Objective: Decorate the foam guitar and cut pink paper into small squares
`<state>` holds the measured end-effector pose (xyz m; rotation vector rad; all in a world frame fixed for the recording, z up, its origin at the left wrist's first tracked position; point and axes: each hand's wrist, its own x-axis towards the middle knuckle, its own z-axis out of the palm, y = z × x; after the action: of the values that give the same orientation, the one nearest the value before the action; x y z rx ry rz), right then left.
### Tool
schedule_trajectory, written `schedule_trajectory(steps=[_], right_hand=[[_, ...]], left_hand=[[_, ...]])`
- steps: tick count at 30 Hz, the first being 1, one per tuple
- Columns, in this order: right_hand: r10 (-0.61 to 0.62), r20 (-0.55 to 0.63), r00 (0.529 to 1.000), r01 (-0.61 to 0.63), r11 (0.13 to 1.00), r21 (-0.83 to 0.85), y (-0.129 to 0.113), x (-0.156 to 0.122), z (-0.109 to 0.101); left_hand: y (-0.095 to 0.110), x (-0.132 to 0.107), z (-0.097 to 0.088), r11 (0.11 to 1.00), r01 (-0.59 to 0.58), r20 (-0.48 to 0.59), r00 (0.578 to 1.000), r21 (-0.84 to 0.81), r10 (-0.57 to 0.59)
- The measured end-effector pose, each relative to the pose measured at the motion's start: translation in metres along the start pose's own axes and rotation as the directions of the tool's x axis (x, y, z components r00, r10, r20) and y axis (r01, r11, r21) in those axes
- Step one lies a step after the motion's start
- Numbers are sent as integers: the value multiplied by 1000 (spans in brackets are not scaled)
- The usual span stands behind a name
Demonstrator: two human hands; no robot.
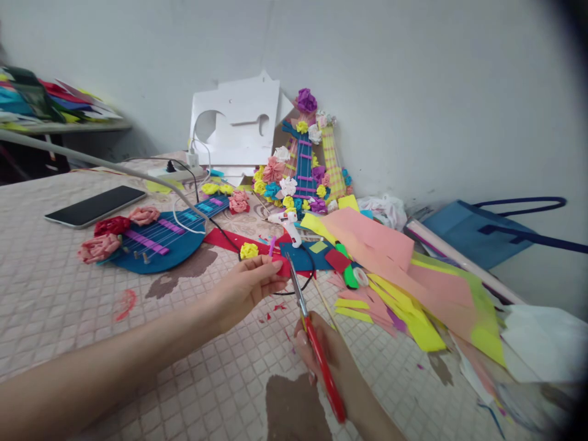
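Note:
Between the thumb and fingers of my left hand (250, 283) is a small piece of red paper (281, 267). My right hand (325, 346) grips red-handled scissors (321, 361), whose blades point up and touch or nearly touch the paper's right edge. Beyond my hands lies a white glue gun (289, 226) on the table. A yellow paper flower (248, 250) sits just past my left hand. To the left rests a blue paper guitar (160, 248) with purple strips, strings and red and pink paper flowers (113, 226). Small red scraps (279, 305) lie below my left hand.
Pink and yellow paper sheets (372, 239) are heaped on the right, beside a green tape dispenser (350, 275). Farther right lies a blue bag (473, 233). Several flower-covered guitars (305, 159) and white cut board (234, 128) lean on the wall. A phone (96, 205) lies left.

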<state>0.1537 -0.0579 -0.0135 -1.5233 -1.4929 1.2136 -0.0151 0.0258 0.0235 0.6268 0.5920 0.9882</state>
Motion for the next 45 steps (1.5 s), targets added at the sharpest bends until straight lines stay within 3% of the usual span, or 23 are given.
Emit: schedule_trajectory(steps=[23, 45], right_hand=[[10, 17, 1000, -9, 999, -36, -11, -3, -3], [51, 19, 999, -53, 995, 88, -10, -2, -1]], left_hand=[[-4, -1, -1, 999, -45, -40, 998, -28, 44], [-3, -1, -1, 999, -48, -52, 998, -8, 47]])
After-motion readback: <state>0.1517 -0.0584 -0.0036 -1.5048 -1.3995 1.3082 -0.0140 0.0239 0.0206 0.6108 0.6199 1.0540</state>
